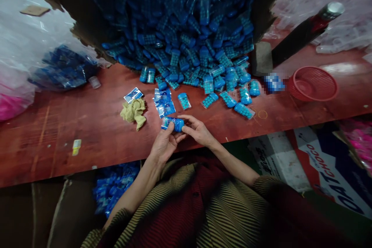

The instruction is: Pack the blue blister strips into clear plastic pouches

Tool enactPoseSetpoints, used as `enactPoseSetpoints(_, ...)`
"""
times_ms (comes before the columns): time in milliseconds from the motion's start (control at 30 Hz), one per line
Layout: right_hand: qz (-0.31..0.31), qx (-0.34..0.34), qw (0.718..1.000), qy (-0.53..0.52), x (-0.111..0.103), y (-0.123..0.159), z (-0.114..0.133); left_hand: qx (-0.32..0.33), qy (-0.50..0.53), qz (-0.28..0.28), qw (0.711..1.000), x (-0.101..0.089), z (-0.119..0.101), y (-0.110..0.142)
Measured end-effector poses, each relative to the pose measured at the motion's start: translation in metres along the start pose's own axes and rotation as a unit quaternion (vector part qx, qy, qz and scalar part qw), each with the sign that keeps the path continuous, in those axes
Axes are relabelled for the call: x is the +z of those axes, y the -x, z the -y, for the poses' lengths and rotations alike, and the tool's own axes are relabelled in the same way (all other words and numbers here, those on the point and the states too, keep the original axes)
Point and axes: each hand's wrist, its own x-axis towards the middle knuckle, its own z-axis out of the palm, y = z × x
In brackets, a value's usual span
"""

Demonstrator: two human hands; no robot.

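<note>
Both hands meet at the near edge of a red-brown table point(58, 131). My left hand point(164, 145) and my right hand point(199, 130) pinch the two ends of one small blue packet point(173, 123) of round blue pieces in clear wrap. Just beyond it lies a small stack of flat blue labels point(164, 102). A big heap of the same blue packets point(192, 42) spills from a dark cardboard box across the table's far side. Loose packets point(244, 110) lie scattered to the right.
A crumpled yellow cloth point(134, 111) lies left of the labels. A red mesh basket point(314, 83) sits at right, near a dark bottle point(305, 31). A clear bag of blue packets point(64, 68) lies at left. Below the table are more packets point(116, 186) and a printed carton point(328, 170).
</note>
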Motion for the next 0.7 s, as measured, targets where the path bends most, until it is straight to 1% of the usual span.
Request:
enactPoseSetpoints(133, -0.008, 0.037, 0.999, -0.027, 0.005, 0.003, -0.004, 0.036, 0.019, -0.037, 0.998, 0.001, 0.003, -0.002)
enactPoseSetpoints(200, -0.024, 0.048, 0.998, -0.040, 0.008, 0.005, -0.006, 0.041, 0.019, -0.042, 0.998, 0.002, 0.006, -0.004)
enactPoseSetpoints(300, -0.051, 0.047, 0.996, -0.049, 0.009, 0.005, -0.007, 0.033, 0.005, -0.036, 0.999, 0.003, 0.006, -0.003)
enactPoseSetpoints(367, -0.054, 0.041, 0.996, -0.055, 0.007, 0.005, -0.005, 0.019, -0.014, -0.018, 1.000, 0.002, 0.003, -0.001)
enactPoseSetpoints(433, -0.042, 0.041, 0.996, -0.067, 0.004, 0.004, -0.002, 0.002, -0.032, 0.008, 0.999, 0.000, -0.002, 0.000)
enactPoseSetpoints(533, -0.016, 0.045, 0.996, -0.078, 0.003, 0.004, 0.002, -0.016, -0.040, 0.057, 0.997, -0.007, -0.008, 0.001)
enactPoseSetpoints(633, 0.010, 0.045, 0.995, -0.093, 0.004, 0.004, 0.006, -0.029, -0.044, 0.119, 0.992, -0.016, -0.013, -0.002)
enactPoseSetpoints(700, 0.022, 0.041, 0.995, -0.085, 0.004, 0.005, 0.007, -0.035, -0.047, 0.143, 0.988, -0.019, -0.013, -0.003)
